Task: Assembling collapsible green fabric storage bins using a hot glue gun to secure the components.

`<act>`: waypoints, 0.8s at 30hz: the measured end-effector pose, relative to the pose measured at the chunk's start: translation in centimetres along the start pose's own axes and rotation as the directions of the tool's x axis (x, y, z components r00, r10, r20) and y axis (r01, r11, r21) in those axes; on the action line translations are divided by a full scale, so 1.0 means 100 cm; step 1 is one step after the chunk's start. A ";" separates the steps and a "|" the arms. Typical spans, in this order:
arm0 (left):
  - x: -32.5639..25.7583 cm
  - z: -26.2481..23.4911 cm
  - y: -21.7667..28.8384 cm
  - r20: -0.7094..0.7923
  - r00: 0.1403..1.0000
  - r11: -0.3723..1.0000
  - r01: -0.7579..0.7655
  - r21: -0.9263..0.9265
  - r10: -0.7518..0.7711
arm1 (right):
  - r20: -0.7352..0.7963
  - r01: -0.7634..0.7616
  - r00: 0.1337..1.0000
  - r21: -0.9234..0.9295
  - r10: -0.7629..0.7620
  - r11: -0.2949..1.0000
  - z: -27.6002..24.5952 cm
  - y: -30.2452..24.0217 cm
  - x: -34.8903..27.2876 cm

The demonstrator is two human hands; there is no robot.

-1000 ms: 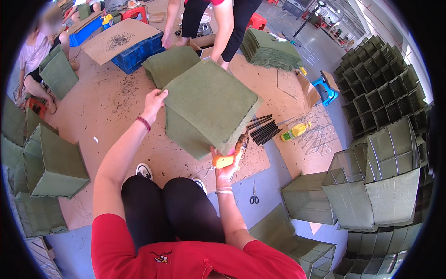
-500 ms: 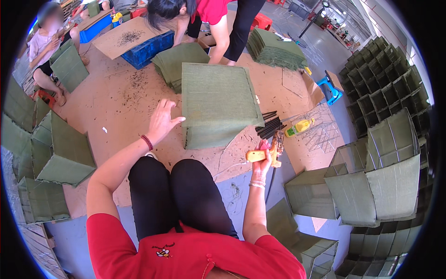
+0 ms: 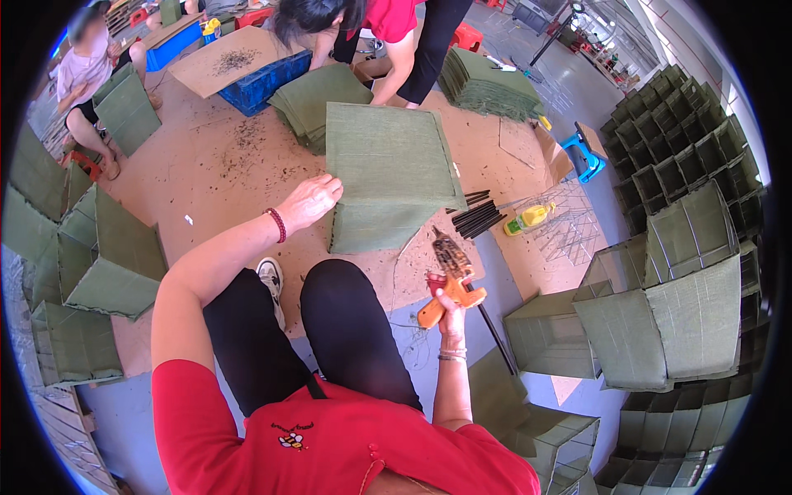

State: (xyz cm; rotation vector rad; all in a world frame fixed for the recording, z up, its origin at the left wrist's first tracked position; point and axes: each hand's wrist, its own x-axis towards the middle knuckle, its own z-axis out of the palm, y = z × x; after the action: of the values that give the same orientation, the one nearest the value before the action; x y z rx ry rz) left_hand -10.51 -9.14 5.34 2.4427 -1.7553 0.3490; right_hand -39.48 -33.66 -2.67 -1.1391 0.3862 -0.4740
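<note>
A green fabric-covered box (image 3: 388, 157) stands on the brown board in front of my knees, a wider flat sheet forming its top. My left hand (image 3: 312, 200) is closed at the left edge of that box, thumb and fingers pinching near its upper front corner. In my right hand (image 3: 452, 313) is an orange glue gun (image 3: 445, 307), held by its handle, its dark, grimy nozzle pointing up and away from me. A black glue stick (image 3: 497, 338) juts from the rear of the gun toward the lower right. The gun is apart from the box.
Black glue sticks (image 3: 477, 219) and a yellow bottle (image 3: 530, 219) lie right of the box, beside thin wire frames (image 3: 573, 231). Green boxes (image 3: 124, 256) stand at left, more (image 3: 693, 313) at right. Beyond, a person in red bends over stacked green sheets (image 3: 318, 103) near a blue crate (image 3: 264, 85).
My left hand has gone from open beside the box to closed on its edge. The glue gun has come down toward me, its nozzle swinging left. My left knee has shifted outward.
</note>
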 end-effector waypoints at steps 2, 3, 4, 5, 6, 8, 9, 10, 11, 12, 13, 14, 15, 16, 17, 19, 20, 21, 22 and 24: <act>-0.006 0.001 -0.006 -0.049 0.998 0.997 0.025 -0.067 -0.029 | 0.064 -0.047 0.997 -0.030 0.049 0.998 0.015 0.008 -0.002; -0.008 0.002 -0.008 -0.042 0.999 0.997 0.023 -0.069 -0.026 | 0.133 -0.070 0.988 -0.033 0.074 0.997 0.019 0.013 0.000; -0.007 0.002 -0.012 -0.110 0.993 0.990 0.020 -0.143 -0.036 | 0.124 -0.073 0.989 -0.026 0.076 0.997 0.025 0.017 0.000; -0.001 0.004 -0.012 -0.177 0.983 0.976 0.003 -0.218 -0.043 | 0.172 -0.074 0.982 -0.009 0.074 0.997 0.029 0.019 0.002; 0.006 0.004 -0.010 -0.173 0.985 0.975 -0.023 -0.222 -0.016 | 0.210 -0.070 0.975 0.011 0.066 0.998 0.034 0.017 0.003; 0.033 0.005 -0.003 -0.130 0.991 0.980 -0.064 -0.188 0.040 | 0.215 -0.131 0.967 -0.046 0.138 0.990 0.033 0.008 0.004; 0.036 0.011 0.001 -0.195 0.981 0.984 -0.058 -0.171 0.024 | 0.240 -0.142 0.958 -0.090 0.160 0.986 0.039 -0.006 0.001; 0.039 0.021 0.004 -0.268 0.962 0.981 -0.092 -0.169 0.044 | 0.265 -0.092 0.957 -0.095 0.115 0.991 0.034 -0.005 0.002; 0.031 0.030 0.002 -0.253 0.966 0.992 -0.078 -0.096 0.052 | 0.262 -0.095 0.957 -0.123 0.124 0.988 0.034 0.005 0.005; 0.021 0.039 -0.010 -0.206 0.978 0.995 -0.051 -0.090 0.032 | 0.277 -0.110 0.952 -0.095 0.133 0.989 0.041 0.009 0.008; 0.018 0.029 -0.005 -0.162 0.987 0.987 -0.007 -0.160 -0.019 | 0.248 -0.090 0.956 -0.248 0.153 0.965 0.041 0.016 0.008; 0.011 0.018 -0.003 -0.124 0.989 0.981 0.057 -0.187 -0.081 | 0.256 -0.137 0.953 -0.109 0.161 0.985 0.049 0.019 0.006; -0.004 0.021 -0.020 -0.106 0.989 0.985 0.082 -0.154 -0.099 | 0.217 -0.112 0.966 -0.149 0.143 0.982 0.062 0.012 0.001; 0.013 0.012 -0.004 -0.103 0.995 0.997 0.004 -0.072 -0.012 | 0.150 -0.088 0.982 -0.165 0.113 0.982 0.048 0.005 -0.008; 0.019 0.013 0.002 -0.121 0.993 0.997 -0.026 -0.070 0.017 | 0.147 -0.046 0.987 -0.153 0.068 0.987 0.040 0.005 -0.012; 0.022 0.015 0.004 -0.122 0.991 0.997 -0.054 -0.062 0.047 | 0.133 -0.028 0.990 -0.119 0.043 0.993 0.036 0.010 -0.023; 0.021 0.015 0.005 -0.116 0.992 0.997 -0.053 -0.056 0.046 | 0.080 0.003 0.997 -0.154 0.010 0.988 0.034 0.013 -0.025; 0.021 0.015 0.006 -0.117 0.991 0.997 -0.067 -0.044 0.061 | 0.047 0.010 0.999 -0.183 -0.002 0.983 0.029 0.016 -0.029; 0.019 0.015 0.007 -0.118 0.990 0.996 -0.081 -0.040 0.076 | 0.020 0.014 1.000 -0.210 -0.010 0.978 0.023 0.019 -0.031; 0.020 0.009 0.015 -0.109 0.993 0.998 -0.056 -0.034 0.052 | -0.063 -0.105 0.994 -0.313 0.089 0.944 0.003 0.030 -0.031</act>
State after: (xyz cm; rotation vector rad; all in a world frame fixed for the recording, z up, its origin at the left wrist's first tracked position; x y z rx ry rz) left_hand -11.21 -11.69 4.89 2.3088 -1.7692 0.4416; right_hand -41.44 -30.73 -5.14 -1.4133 0.5725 -0.3603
